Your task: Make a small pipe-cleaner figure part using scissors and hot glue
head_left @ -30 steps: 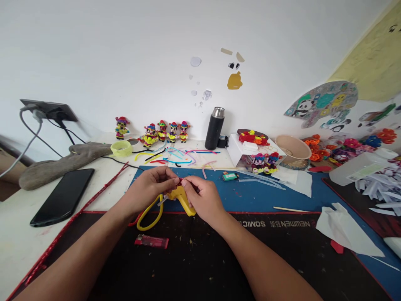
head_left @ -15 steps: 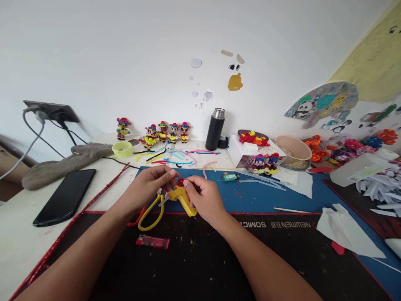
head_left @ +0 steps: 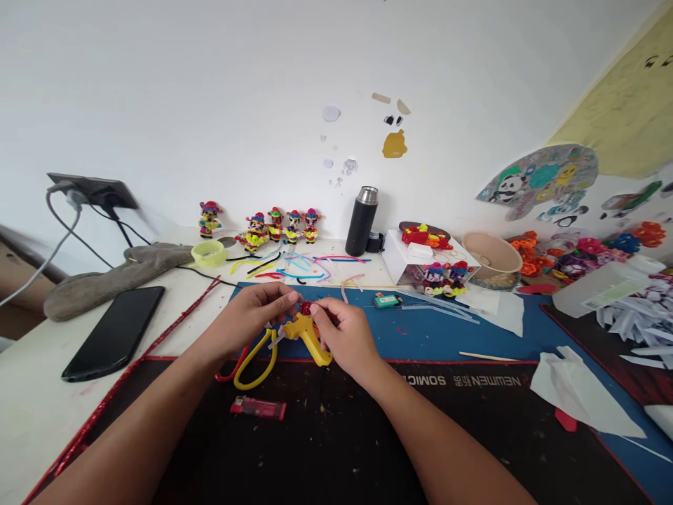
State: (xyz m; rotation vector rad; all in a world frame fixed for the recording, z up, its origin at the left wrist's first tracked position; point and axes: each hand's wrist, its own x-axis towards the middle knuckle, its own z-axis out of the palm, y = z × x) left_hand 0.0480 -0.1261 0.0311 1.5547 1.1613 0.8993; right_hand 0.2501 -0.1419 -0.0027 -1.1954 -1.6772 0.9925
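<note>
Between my two hands is a small, shiny red piece of tinsel pipe cleaner [head_left: 305, 308], bunched into a tight lump. My right hand [head_left: 344, 330] pinches it from the right between thumb and fingers. From the left, the thumb and fingertips of my left hand [head_left: 266, 308] close on its other side. Just under the hands lies a yellow hot glue gun [head_left: 310, 338], its nozzle end to the left. Scissors with yellow and red handles [head_left: 256, 375] rest beside it, partly covered. Nearer to me is a pink lighter [head_left: 259, 407] on the black mat.
Long red tinsel stems [head_left: 152, 345] lie at left near a black phone [head_left: 113, 333]. Behind stand small pipe-cleaner figures [head_left: 255, 231], loose coloured stems [head_left: 299, 265], a black thermos [head_left: 362, 221] and a white box [head_left: 399, 263]. White paper [head_left: 583, 393] lies at right.
The camera view has shifted slightly. My hands stay in almost the same place, and a little more of the red piece shows between the fingertips.
</note>
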